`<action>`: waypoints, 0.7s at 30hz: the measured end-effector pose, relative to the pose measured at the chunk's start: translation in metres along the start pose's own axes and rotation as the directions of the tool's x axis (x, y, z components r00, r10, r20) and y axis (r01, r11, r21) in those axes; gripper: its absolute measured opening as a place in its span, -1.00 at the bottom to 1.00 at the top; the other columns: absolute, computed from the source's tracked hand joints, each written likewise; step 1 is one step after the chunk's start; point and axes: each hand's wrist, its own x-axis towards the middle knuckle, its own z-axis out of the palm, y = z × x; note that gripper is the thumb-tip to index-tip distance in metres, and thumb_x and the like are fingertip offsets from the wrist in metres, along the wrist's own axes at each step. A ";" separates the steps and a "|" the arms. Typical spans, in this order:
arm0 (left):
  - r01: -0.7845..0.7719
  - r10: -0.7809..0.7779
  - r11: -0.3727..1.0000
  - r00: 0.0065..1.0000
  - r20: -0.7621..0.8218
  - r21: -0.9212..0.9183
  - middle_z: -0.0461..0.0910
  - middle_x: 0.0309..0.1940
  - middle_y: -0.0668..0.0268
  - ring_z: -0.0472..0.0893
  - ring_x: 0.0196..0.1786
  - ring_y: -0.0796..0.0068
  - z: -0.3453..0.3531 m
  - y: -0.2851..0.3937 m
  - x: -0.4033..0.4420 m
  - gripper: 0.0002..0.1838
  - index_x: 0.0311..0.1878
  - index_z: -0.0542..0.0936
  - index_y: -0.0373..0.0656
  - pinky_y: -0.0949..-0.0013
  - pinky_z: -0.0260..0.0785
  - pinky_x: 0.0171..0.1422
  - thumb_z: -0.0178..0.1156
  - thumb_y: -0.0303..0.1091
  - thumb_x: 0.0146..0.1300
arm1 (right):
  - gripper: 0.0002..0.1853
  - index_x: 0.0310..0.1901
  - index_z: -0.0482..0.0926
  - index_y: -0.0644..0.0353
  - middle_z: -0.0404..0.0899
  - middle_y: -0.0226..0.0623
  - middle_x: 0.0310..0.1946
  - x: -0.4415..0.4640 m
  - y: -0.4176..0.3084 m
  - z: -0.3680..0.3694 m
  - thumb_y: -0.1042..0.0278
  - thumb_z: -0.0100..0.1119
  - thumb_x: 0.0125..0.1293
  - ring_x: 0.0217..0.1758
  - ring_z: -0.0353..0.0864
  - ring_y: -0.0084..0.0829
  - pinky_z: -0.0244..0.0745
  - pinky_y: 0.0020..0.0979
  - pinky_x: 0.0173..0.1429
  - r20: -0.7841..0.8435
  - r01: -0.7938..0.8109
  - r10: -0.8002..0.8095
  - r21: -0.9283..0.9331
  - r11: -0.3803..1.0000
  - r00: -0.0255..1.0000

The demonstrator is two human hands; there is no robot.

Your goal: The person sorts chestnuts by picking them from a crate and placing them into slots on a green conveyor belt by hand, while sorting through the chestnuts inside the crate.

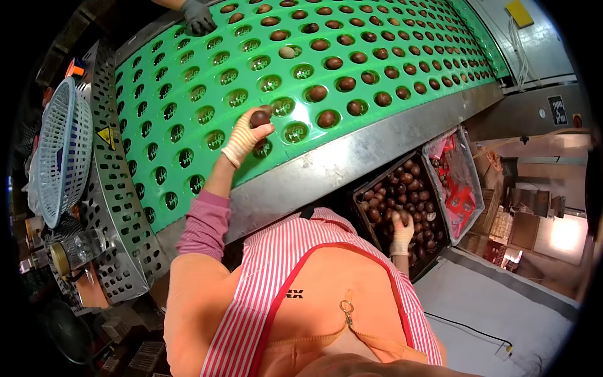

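My left hand, in a pale striped glove with bare fingertips, is closed around a dark brown, egg-shaped passion fruit. It is above the green moulded belt, close to its near edge. More fruit may be under the palm; I cannot tell. My right hand, gloved alike, reaches into a dark crate of passion fruits. Its fingers curl around a fruit at the top of the pile, partly hidden. Right of my left hand, many belt cups hold single fruits; nearby cups hold none.
Another person's dark-gloved hand rests at the belt's far side. A metal rail runs along the near edge. On the left are a plastic basket and perforated metal guard. A lined crate with red packets adjoins the fruit crate.
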 end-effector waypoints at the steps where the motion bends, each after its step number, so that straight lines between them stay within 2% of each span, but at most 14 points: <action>1: 0.018 -0.016 0.978 1.000 -0.009 0.207 0.51 -0.16 0.28 0.56 -0.23 0.41 -0.019 -0.015 0.006 -0.46 0.12 0.54 -0.10 0.33 0.53 -0.10 0.39 -0.19 0.04 | -0.48 0.09 0.51 0.36 0.59 -0.30 -0.09 0.001 -0.037 0.022 0.31 0.45 0.14 -0.06 0.52 -0.46 0.45 -0.41 0.09 0.043 0.021 -0.022 0.010 1.000 0.999; 2: 0.033 -0.028 0.913 0.999 -0.018 0.406 0.52 -0.13 0.26 0.58 -0.21 0.37 -0.030 -0.022 0.011 -0.46 0.10 0.55 -0.10 0.31 0.54 -0.04 0.40 -0.18 0.02 | -0.48 0.11 0.49 0.37 0.59 -0.28 -0.06 0.002 -0.072 0.047 0.34 0.42 0.15 -0.03 0.54 -0.44 0.46 -0.40 0.11 0.169 0.033 -0.040 0.040 0.999 0.985; 3: 0.066 -0.009 0.804 0.995 -0.099 0.591 0.55 0.03 0.14 0.57 0.05 0.15 -0.030 -0.007 0.005 -0.43 0.05 0.57 -0.17 0.22 0.45 0.21 0.43 -0.16 -0.06 | -0.47 0.14 0.47 0.38 0.58 -0.25 -0.04 0.007 -0.099 0.078 0.37 0.39 0.16 0.00 0.55 -0.42 0.46 -0.38 0.13 0.291 0.044 -0.063 0.073 0.996 0.955; 5: 0.055 0.139 0.606 0.975 -0.174 0.794 0.54 0.05 0.07 0.58 0.05 0.04 -0.037 0.015 0.008 -0.46 0.04 0.58 -0.13 0.16 0.46 0.20 0.39 -0.14 -0.05 | -0.44 0.17 0.44 0.40 0.58 -0.22 -0.02 0.025 -0.123 0.145 0.39 0.37 0.14 0.06 0.56 -0.41 0.49 -0.37 0.14 0.432 0.052 -0.075 0.065 0.997 0.899; 7: 0.284 0.017 0.530 0.939 -0.345 0.799 0.51 0.11 0.06 0.57 0.08 0.00 -0.040 0.052 0.025 -0.46 0.06 0.56 -0.11 0.08 0.46 0.18 0.31 -0.08 -0.01 | -0.39 0.19 0.46 0.31 0.56 -0.27 0.01 0.040 -0.140 0.221 0.38 0.42 0.07 0.07 0.55 -0.41 0.49 -0.40 0.12 0.624 0.140 -0.107 -0.004 0.990 0.774; 9: 0.292 -0.065 0.327 0.956 -0.287 0.899 0.50 0.12 0.06 0.57 0.10 0.00 -0.062 0.042 0.055 -0.44 0.13 0.50 -0.08 0.03 0.45 0.17 0.23 0.01 0.11 | -0.41 0.20 0.41 0.37 0.56 -0.28 0.02 0.048 -0.151 0.291 0.32 0.37 0.17 0.03 0.52 -0.48 0.45 -0.42 0.11 0.802 0.122 -0.071 -0.002 0.993 0.593; 11: 0.287 -0.183 0.252 0.952 -0.246 0.924 0.49 0.15 0.05 0.57 0.11 0.00 -0.076 0.033 0.070 -0.39 0.18 0.47 -0.09 0.03 0.45 0.18 0.24 0.06 0.14 | -0.35 0.11 0.53 0.28 0.59 -0.29 -0.05 0.066 -0.124 0.349 0.18 0.54 -0.01 -0.01 0.55 -0.47 0.50 -0.37 0.08 0.836 0.054 -0.011 -0.022 0.998 0.548; 13: 0.222 -0.052 0.399 0.974 -0.220 0.890 0.49 0.15 0.01 0.57 0.10 0.02 -0.088 0.028 0.071 -0.39 0.14 0.50 -0.14 0.05 0.44 0.18 0.24 0.09 0.16 | -0.38 0.04 0.56 0.30 0.60 -0.29 -0.07 0.068 -0.135 0.373 0.16 0.56 -0.03 -0.01 0.53 -0.49 0.48 -0.40 0.09 0.861 0.200 0.049 -0.172 0.964 0.506; 14: 0.182 0.014 0.469 0.977 -0.214 0.864 0.50 0.15 -0.01 0.58 0.09 0.04 -0.095 0.026 0.074 -0.39 0.12 0.52 -0.16 0.06 0.44 0.18 0.24 0.11 0.17 | -0.40 0.03 0.59 0.23 0.54 -0.23 0.02 0.070 -0.141 0.377 0.09 0.52 -0.02 0.04 0.56 -0.37 0.49 -0.33 0.13 0.867 0.307 0.001 -0.177 0.935 0.499; 15: 0.182 0.003 0.660 0.970 -0.244 0.729 0.52 0.13 -0.02 0.57 0.09 0.06 -0.105 0.024 0.082 -0.46 0.05 0.57 -0.17 0.09 0.43 0.16 0.20 0.10 0.22 | -0.40 0.04 0.59 0.18 0.51 -0.19 0.05 0.069 -0.154 0.388 0.06 0.51 -0.02 0.05 0.55 -0.30 0.49 -0.30 0.14 0.836 0.475 -0.072 -0.236 0.848 0.544; 17: 0.113 0.140 0.783 0.926 -0.350 0.611 0.58 -0.01 0.02 0.56 0.03 0.06 -0.116 0.016 0.106 -0.58 -0.04 0.61 -0.12 0.10 0.42 0.13 0.15 0.04 0.30 | -0.40 0.06 0.60 0.10 0.45 -0.12 0.11 0.059 -0.176 0.408 0.00 0.49 -0.02 0.09 0.55 -0.15 0.49 -0.22 0.16 0.775 0.716 -0.227 -0.373 0.590 0.590; 18: 0.058 0.251 0.740 0.900 -0.355 0.670 0.57 -0.02 0.06 0.55 0.03 0.08 -0.119 0.007 0.121 -0.62 -0.02 0.61 -0.09 0.10 0.42 0.12 0.14 0.00 0.31 | -0.37 0.09 0.59 -0.02 0.36 -0.02 0.17 0.061 -0.184 0.426 -0.09 0.45 -0.03 0.14 0.50 0.04 0.46 -0.14 0.22 0.800 0.747 -0.188 -0.408 0.525 0.569; 20: -0.038 0.476 0.626 0.810 -0.343 0.779 0.56 -0.03 0.14 0.53 0.03 0.11 -0.122 -0.014 0.150 -0.69 0.01 0.59 -0.01 0.12 0.42 0.11 0.13 -0.08 0.33 | -0.22 0.26 0.43 -0.06 0.35 0.00 0.20 0.077 -0.178 0.452 -0.07 0.48 -0.04 0.17 0.50 0.03 0.44 -0.12 0.26 0.827 0.782 -0.083 -0.486 0.390 0.556; 21: -0.008 0.476 0.487 0.841 -0.258 0.874 0.54 -0.02 0.18 0.52 0.02 0.11 -0.122 -0.014 0.149 -0.71 0.02 0.58 0.02 0.12 0.42 0.11 0.14 -0.12 0.31 | -0.16 0.31 0.37 -0.08 0.34 0.00 0.22 0.081 -0.177 0.457 -0.06 0.49 -0.03 0.18 0.49 0.03 0.44 -0.11 0.27 0.840 0.813 -0.037 -0.511 0.279 0.541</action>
